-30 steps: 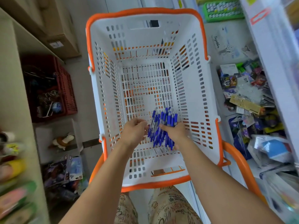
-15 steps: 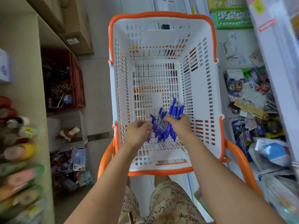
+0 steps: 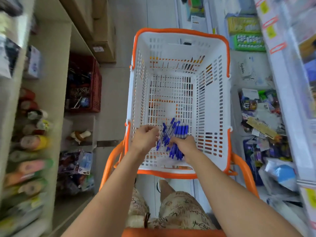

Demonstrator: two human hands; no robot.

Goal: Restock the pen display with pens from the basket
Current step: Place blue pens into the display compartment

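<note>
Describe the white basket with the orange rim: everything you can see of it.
The basket is white slotted plastic, seemingly rigid, with an orange rim and an orange handle folded down at its near end. It is deep, rectangular and open-topped, seen from above in a shop aisle. Its floor is mostly bare; blue-capped pens lie near the front. The right hand grips a bundle of them; the left hand reaches in beside the looser ones.
</note>
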